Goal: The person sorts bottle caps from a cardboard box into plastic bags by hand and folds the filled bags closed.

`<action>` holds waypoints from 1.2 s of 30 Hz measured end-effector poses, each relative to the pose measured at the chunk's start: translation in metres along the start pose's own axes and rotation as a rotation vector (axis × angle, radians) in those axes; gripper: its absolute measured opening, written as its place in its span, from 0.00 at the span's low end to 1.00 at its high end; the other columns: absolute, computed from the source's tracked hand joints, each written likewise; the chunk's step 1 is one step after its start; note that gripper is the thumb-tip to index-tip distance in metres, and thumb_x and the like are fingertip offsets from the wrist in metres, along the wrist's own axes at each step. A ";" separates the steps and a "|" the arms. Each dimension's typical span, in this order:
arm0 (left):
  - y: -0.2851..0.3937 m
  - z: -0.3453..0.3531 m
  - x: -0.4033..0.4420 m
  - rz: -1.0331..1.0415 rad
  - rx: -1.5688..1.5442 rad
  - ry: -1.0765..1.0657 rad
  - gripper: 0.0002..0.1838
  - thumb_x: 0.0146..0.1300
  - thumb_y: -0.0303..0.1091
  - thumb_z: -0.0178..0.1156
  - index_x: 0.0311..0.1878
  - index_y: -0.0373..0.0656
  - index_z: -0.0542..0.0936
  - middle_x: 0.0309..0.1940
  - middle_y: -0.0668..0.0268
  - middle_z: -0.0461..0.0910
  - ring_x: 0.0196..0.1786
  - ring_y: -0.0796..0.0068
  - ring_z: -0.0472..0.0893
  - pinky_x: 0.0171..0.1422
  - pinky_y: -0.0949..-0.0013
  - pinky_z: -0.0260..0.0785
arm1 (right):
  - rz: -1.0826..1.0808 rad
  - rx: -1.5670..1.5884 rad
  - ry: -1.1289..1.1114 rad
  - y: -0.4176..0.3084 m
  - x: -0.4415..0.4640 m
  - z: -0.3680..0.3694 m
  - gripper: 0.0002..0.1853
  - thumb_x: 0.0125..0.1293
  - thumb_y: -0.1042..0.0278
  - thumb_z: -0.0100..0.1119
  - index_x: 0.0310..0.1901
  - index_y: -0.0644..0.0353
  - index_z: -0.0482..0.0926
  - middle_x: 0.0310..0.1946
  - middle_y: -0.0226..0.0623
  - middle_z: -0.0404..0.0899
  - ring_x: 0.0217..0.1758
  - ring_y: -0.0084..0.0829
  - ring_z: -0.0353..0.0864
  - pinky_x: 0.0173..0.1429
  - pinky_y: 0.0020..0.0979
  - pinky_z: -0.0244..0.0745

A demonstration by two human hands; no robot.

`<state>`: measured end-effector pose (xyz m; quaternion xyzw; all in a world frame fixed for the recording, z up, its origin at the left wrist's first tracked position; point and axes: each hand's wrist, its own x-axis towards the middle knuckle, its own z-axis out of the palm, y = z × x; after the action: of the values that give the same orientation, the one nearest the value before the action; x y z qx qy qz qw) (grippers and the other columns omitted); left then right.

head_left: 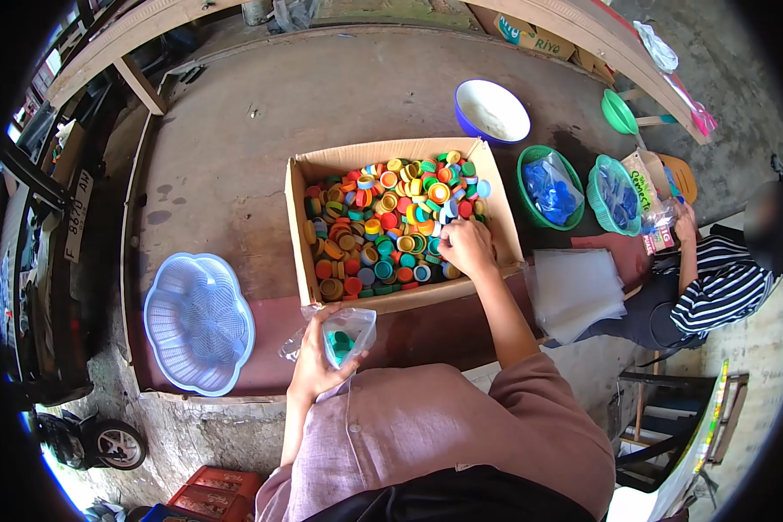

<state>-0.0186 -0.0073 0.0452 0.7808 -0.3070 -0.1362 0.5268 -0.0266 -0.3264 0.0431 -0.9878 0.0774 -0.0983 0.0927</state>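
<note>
A cardboard box (300, 261) full of bottle caps in many colours stands on the table before me. My left hand (311, 361) is closed round a clear plastic bag (363, 329) at the box's near left corner; green caps (340, 343) lie inside the bag. Over the right part of the box, my right hand (468, 247) reaches down to the caps with its fingers bent together. Whether a cap is between those fingertips is hidden. Right of the box lies a stack of clear plastic bags (576, 291).
A pale blue basket (200, 324) sits at the left. Beyond the box is a blue-rimmed bowl (492, 111). Green baskets (552, 185) with blue items stand at the right, near another person (724, 283) whose hand holds a plastic bag. A wooden beam (139, 84) borders the far left.
</note>
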 end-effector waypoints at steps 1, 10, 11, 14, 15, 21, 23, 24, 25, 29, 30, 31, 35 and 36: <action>0.000 0.000 -0.001 0.008 0.004 -0.001 0.40 0.38 0.36 0.69 0.56 0.37 0.62 0.46 0.52 0.73 0.50 0.56 0.74 0.56 0.60 0.64 | -0.007 0.013 0.047 0.000 -0.003 0.000 0.03 0.44 0.72 0.60 0.19 0.61 0.78 0.19 0.39 0.78 0.24 0.33 0.79 0.30 0.30 0.73; 0.004 0.002 -0.001 0.006 0.027 -0.042 0.40 0.38 0.37 0.69 0.56 0.35 0.62 0.48 0.52 0.71 0.51 0.58 0.74 0.57 0.61 0.64 | 0.057 1.903 -0.154 -0.047 -0.028 -0.006 0.05 0.60 0.77 0.49 0.35 0.58 0.75 0.25 0.22 0.68 0.27 0.15 0.63 0.31 0.19 0.58; 0.003 0.002 -0.002 0.008 0.027 -0.044 0.40 0.38 0.37 0.69 0.56 0.35 0.62 0.48 0.52 0.71 0.51 0.58 0.74 0.57 0.61 0.64 | 0.127 1.859 -0.110 -0.063 -0.032 -0.015 0.04 0.59 0.76 0.51 0.35 0.58 0.75 0.26 0.21 0.68 0.28 0.15 0.65 0.32 0.19 0.60; 0.002 0.002 -0.002 0.011 0.034 -0.042 0.41 0.38 0.36 0.70 0.57 0.36 0.61 0.48 0.52 0.71 0.51 0.58 0.73 0.57 0.61 0.64 | 0.049 1.624 -0.082 -0.111 -0.045 -0.016 0.06 0.55 0.74 0.57 0.36 0.57 0.76 0.26 0.23 0.72 0.30 0.17 0.72 0.35 0.19 0.63; 0.003 0.003 -0.002 0.013 0.005 -0.030 0.42 0.38 0.36 0.70 0.57 0.36 0.60 0.49 0.52 0.70 0.52 0.56 0.72 0.57 0.60 0.64 | -0.082 1.311 -0.122 -0.123 -0.046 -0.025 0.06 0.55 0.72 0.59 0.35 0.57 0.76 0.25 0.26 0.72 0.28 0.19 0.72 0.35 0.20 0.64; 0.002 0.003 -0.003 -0.018 -0.068 -0.016 0.43 0.38 0.37 0.70 0.58 0.36 0.60 0.51 0.50 0.69 0.53 0.54 0.72 0.58 0.59 0.64 | -0.114 0.819 0.042 -0.107 -0.035 -0.046 0.06 0.52 0.68 0.63 0.30 0.59 0.78 0.24 0.34 0.76 0.25 0.29 0.76 0.31 0.29 0.69; 0.002 0.000 -0.004 -0.033 -0.052 -0.020 0.43 0.38 0.36 0.70 0.58 0.36 0.60 0.51 0.50 0.68 0.54 0.54 0.72 0.58 0.60 0.64 | 0.147 0.543 0.092 -0.059 -0.024 -0.048 0.05 0.52 0.66 0.62 0.27 0.58 0.80 0.22 0.37 0.77 0.24 0.34 0.77 0.29 0.32 0.70; 0.002 -0.001 -0.004 -0.032 -0.058 -0.023 0.43 0.38 0.36 0.70 0.58 0.36 0.60 0.52 0.50 0.68 0.54 0.54 0.71 0.58 0.60 0.63 | 0.218 0.269 0.032 -0.029 -0.021 -0.041 0.05 0.50 0.66 0.62 0.27 0.57 0.80 0.22 0.40 0.78 0.25 0.39 0.78 0.31 0.36 0.72; 0.002 -0.001 -0.003 -0.030 -0.066 -0.026 0.43 0.38 0.36 0.70 0.58 0.37 0.60 0.52 0.50 0.68 0.54 0.54 0.71 0.59 0.60 0.63 | 0.279 0.089 -0.092 -0.005 -0.020 -0.036 0.05 0.48 0.68 0.62 0.26 0.59 0.80 0.23 0.43 0.78 0.28 0.41 0.79 0.33 0.38 0.74; 0.001 0.001 0.000 0.000 -0.024 -0.013 0.43 0.37 0.34 0.70 0.59 0.37 0.59 0.49 0.51 0.71 0.51 0.57 0.74 0.57 0.60 0.64 | 0.329 -0.230 -0.337 0.031 -0.020 -0.009 0.07 0.43 0.67 0.66 0.22 0.61 0.80 0.21 0.43 0.79 0.30 0.41 0.80 0.38 0.36 0.74; 0.001 0.000 0.000 0.001 -0.028 -0.014 0.43 0.37 0.34 0.70 0.59 0.37 0.59 0.49 0.51 0.71 0.51 0.57 0.74 0.57 0.60 0.64 | 0.334 -0.273 -0.357 0.031 -0.020 -0.003 0.08 0.43 0.66 0.66 0.23 0.61 0.81 0.23 0.43 0.79 0.31 0.40 0.80 0.38 0.37 0.74; 0.001 0.000 -0.001 0.000 -0.031 -0.016 0.43 0.37 0.34 0.70 0.59 0.37 0.59 0.49 0.51 0.71 0.51 0.57 0.74 0.57 0.60 0.64 | 0.339 -0.314 -0.378 0.030 -0.020 0.001 0.09 0.42 0.65 0.67 0.23 0.61 0.81 0.25 0.43 0.80 0.32 0.40 0.80 0.39 0.37 0.74; 0.000 -0.001 -0.001 -0.010 -0.022 -0.010 0.43 0.37 0.34 0.70 0.59 0.37 0.59 0.49 0.51 0.71 0.51 0.56 0.74 0.56 0.60 0.65 | 0.377 -0.311 -0.501 0.021 -0.013 -0.007 0.06 0.44 0.71 0.63 0.25 0.61 0.81 0.30 0.44 0.80 0.38 0.40 0.80 0.42 0.36 0.75; 0.001 -0.002 0.000 -0.019 -0.035 -0.013 0.43 0.37 0.34 0.70 0.59 0.37 0.59 0.49 0.51 0.71 0.51 0.56 0.74 0.56 0.60 0.65 | 0.391 -0.348 -0.448 0.020 -0.014 -0.010 0.06 0.45 0.71 0.62 0.25 0.62 0.81 0.30 0.43 0.80 0.37 0.40 0.80 0.41 0.37 0.75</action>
<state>-0.0180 -0.0057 0.0473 0.7736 -0.3005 -0.1517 0.5369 -0.0448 -0.3455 0.0458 -0.9523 0.2587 0.1551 -0.0453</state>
